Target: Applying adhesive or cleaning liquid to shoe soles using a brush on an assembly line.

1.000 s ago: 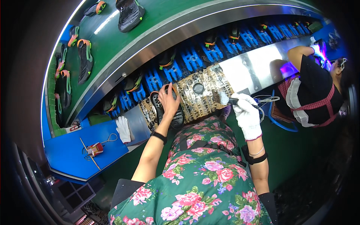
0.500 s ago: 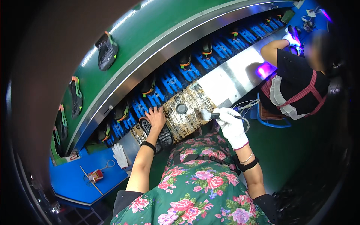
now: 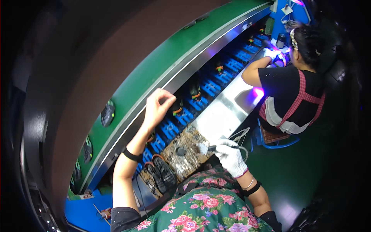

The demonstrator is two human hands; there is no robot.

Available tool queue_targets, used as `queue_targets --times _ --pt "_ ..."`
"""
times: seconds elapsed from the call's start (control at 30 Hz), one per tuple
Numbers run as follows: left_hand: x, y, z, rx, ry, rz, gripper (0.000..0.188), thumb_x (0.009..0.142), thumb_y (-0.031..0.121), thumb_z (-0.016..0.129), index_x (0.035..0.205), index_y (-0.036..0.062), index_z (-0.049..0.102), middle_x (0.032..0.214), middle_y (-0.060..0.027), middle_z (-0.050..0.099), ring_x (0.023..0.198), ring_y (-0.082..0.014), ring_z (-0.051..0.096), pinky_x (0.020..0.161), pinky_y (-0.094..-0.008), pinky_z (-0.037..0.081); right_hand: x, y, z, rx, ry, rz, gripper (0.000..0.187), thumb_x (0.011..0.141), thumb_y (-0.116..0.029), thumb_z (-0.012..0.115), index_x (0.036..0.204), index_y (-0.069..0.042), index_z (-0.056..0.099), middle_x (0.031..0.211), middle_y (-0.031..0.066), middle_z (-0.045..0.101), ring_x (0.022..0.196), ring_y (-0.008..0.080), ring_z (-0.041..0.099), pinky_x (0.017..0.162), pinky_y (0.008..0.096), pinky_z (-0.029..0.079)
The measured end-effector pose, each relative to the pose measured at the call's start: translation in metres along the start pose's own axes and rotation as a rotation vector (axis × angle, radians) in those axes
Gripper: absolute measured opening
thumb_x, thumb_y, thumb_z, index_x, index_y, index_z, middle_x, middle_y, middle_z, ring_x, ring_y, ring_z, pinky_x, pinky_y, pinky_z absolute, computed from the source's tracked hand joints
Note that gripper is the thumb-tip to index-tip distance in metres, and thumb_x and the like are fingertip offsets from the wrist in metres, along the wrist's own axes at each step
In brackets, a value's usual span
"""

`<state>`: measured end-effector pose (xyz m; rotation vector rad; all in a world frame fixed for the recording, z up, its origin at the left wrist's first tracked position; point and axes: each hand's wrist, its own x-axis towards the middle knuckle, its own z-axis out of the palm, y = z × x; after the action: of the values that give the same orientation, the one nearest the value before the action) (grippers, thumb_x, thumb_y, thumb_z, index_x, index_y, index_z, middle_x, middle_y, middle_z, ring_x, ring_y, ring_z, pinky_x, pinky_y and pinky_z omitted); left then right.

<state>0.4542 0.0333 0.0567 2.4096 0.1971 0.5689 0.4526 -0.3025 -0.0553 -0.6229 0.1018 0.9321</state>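
Note:
My left hand (image 3: 157, 106) is raised over the blue racks, its fingers curled toward the thumb with nothing visible in them. Just beyond the fingertips, a black shoe with orange trim (image 3: 177, 107) sits on a rack. In a white glove, my right hand (image 3: 228, 155) grips a flat brush (image 3: 201, 148) by its dark handle. The pale bristles are over a brown, tape-covered work surface (image 3: 187, 166), beside a small round dark pot or disc (image 3: 180, 151). Left of these, two black soles with orange rims (image 3: 165, 172) lie side by side, touched by neither hand.
Blue racks (image 3: 210, 88) carry several shoes along a metal edge. Behind runs a green belt (image 3: 135, 83) with more shoes (image 3: 108, 113). A co-worker (image 3: 291, 91) sits at the right under purple light, near a cable (image 3: 241, 136). A blue table (image 3: 87, 210) stands lower left.
My left hand has left the soles and risen up and away over the racks, its fingers now curled. My right hand keeps the brush near the same spot. The whole view has shifted.

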Motion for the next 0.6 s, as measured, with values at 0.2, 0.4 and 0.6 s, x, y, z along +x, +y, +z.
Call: queue_targets --times 0.2,0.4,0.6 --pt "0.185 -0.032 0.021 0.46 -0.003 0.131 0.026 0.094 0.029 0.07 0.091 0.0037 0.075 0.093 -0.0164 0.07 0.09 -0.0342 0.069 0.081 -0.0423 0.054 0.001 -0.007 -0.025 -0.752 0.016 -0.554 0.009 0.088 0.005 0.069 0.091 -0.003 0.073 0.083 0.0059 0.07 0.071 0.0148 0.065 0.064 0.0266 0.052" --pt "0.302 -0.17 0.006 0.8 0.475 0.458 0.03 0.101 0.026 0.06 0.118 0.0036 0.071 0.119 -0.018 0.072 0.111 -0.0356 0.069 0.095 -0.0465 0.054 -0.02 -0.066 0.012 -0.593 -0.025 -0.406 0.023 0.092 -0.002 0.068 0.113 -0.003 0.076 0.115 0.0107 0.075 0.102 0.0217 0.071 0.085 0.034 0.056" --pt "0.338 -0.151 0.049 0.735 0.342 0.183 0.031 0.101 0.028 0.061 0.118 0.0042 0.071 0.119 -0.0171 0.072 0.111 -0.0349 0.069 0.094 -0.0465 0.054 0.012 -0.035 -0.052 0.067 0.001 -0.13 0.024 0.097 -0.01 0.068 0.118 0.001 0.072 0.118 0.011 0.074 0.103 0.0198 0.07 0.089 0.0337 0.055"
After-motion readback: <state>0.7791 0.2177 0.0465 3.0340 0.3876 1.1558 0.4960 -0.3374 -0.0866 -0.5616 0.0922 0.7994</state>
